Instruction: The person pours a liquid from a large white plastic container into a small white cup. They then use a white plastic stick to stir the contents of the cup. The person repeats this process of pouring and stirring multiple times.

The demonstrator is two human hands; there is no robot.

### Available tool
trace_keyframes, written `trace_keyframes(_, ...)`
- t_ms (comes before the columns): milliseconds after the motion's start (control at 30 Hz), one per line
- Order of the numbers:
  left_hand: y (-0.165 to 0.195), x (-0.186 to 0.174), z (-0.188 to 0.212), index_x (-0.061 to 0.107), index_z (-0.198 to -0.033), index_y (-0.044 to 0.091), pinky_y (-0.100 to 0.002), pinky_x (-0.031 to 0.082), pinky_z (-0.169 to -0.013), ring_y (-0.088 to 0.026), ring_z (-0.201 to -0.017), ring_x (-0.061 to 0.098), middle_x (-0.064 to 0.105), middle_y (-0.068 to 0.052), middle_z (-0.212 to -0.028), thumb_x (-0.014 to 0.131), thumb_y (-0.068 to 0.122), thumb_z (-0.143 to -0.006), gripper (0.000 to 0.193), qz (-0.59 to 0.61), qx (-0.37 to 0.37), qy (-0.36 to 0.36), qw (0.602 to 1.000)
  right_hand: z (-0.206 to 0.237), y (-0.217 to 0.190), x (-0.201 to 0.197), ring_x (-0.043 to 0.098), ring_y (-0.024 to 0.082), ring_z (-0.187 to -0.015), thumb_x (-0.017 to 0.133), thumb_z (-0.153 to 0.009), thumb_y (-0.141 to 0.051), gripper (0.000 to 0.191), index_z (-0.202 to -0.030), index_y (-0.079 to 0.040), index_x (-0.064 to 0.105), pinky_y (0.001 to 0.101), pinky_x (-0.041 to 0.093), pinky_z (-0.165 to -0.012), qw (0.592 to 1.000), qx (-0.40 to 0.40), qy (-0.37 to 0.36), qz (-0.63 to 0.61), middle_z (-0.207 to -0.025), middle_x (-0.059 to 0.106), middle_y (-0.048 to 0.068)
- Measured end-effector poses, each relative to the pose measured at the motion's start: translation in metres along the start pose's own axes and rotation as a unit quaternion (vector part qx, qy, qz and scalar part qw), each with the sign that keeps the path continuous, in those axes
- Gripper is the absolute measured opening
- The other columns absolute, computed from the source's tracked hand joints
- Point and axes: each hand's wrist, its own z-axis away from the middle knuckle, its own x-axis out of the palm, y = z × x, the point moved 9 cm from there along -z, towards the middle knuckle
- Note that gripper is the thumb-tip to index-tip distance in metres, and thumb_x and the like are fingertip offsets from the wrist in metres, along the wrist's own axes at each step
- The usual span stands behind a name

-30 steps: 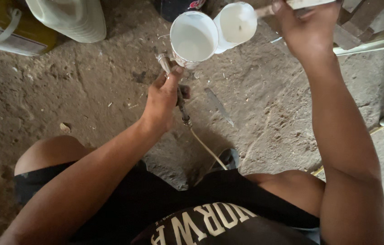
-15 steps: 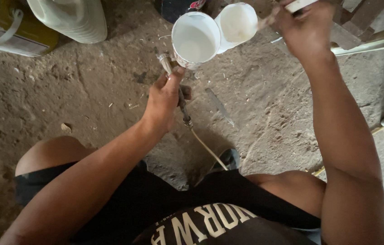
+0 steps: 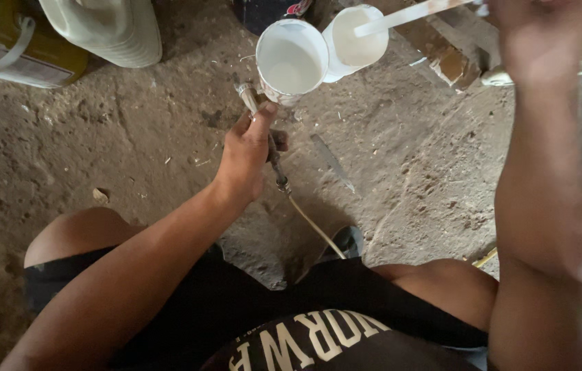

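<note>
Head view, looking down at a dirt floor [image 3: 98, 158]. The left hand [image 3: 250, 154] is closed around a spray gun [image 3: 272, 154], whose nozzle is seen just under a white cup [image 3: 291, 60] of pale liquid; a hose [image 3: 315, 230] trails from it toward the knees. The right hand [image 3: 545, 38] is raised at the top right, closed on a pale stick [image 3: 408, 15] reaching into a second white cup [image 3: 356, 41], which touches the first. A ribbed white jug [image 3: 109, 27] and a yellow can [image 3: 37, 58] are seen at the top left.
</note>
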Motion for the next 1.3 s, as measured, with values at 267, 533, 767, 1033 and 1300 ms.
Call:
trace_keyframes(267,0.003,0.001,-0.002,0.060,-0.136,-0.001,-0.029,0.044,-0.059,-0.012,-0.064,0.058,0.065,-0.006,-0.077,0.068,0.048,-0.088,0.069,-0.015,0.020,0.011,1.000,0.023,0.030,-0.026,0.062,0.022,-0.083,0.063,-0.112,0.001,0.008,-0.108,0.007,0.066,0.0332,0.045,-0.069,0.986,0.143,0.005,-0.081,-0.095,0.066,0.014)
trace_keyframes(533,-0.008,-0.006,-0.005,0.055,-0.133,-0.003,-0.029,0.048,-0.058,-0.011,-0.064,0.060,0.063,-0.003,-0.072,0.067,0.050,-0.093,0.067,-0.031,-0.014,0.018,0.999,0.019,0.004,-0.028,0.054,0.018,-0.073,0.059,-0.112,0.001,0.011,-0.105,0.007,0.065,0.0310,0.038,-0.064,0.974,0.152,0.034,-0.163,-0.090,0.062,0.010)
trace_keyframes(767,-0.009,-0.008,-0.023,0.067,-0.129,-0.004,-0.028,0.038,-0.050,-0.008,-0.056,0.046,0.051,0.003,-0.065,0.069,0.047,-0.092,0.063,-0.034,0.031,0.035,0.998,0.021,-0.008,-0.032,0.066,0.019,-0.097,0.067,-0.109,-0.002,0.015,-0.120,0.004,0.059,0.0329,0.057,-0.084,0.965,0.159,0.055,-0.199,-0.111,0.066,0.010)
trace_keyframes(1033,-0.007,0.000,-0.018,0.064,-0.128,-0.004,-0.030,0.041,-0.053,-0.011,-0.060,0.053,0.059,-0.002,-0.074,0.068,0.042,-0.091,0.059,0.030,0.019,0.004,0.999,0.064,0.089,-0.002,0.064,0.019,-0.106,0.057,-0.118,-0.015,0.014,-0.125,-0.004,0.060,0.0364,0.057,-0.094,0.911,0.267,0.064,-0.307,-0.113,0.062,0.005)
trace_keyframes(1300,-0.008,-0.001,-0.008,0.052,-0.135,-0.001,-0.028,0.048,-0.062,-0.010,-0.069,0.056,0.066,-0.001,-0.081,0.065,0.050,-0.092,0.068,-0.011,-0.045,0.018,0.999,0.066,0.100,-0.016,0.063,0.020,-0.107,0.064,-0.113,-0.016,0.019,-0.126,-0.002,0.066,0.0377,0.056,-0.098,0.882,0.299,0.120,-0.344,-0.115,0.064,0.007)
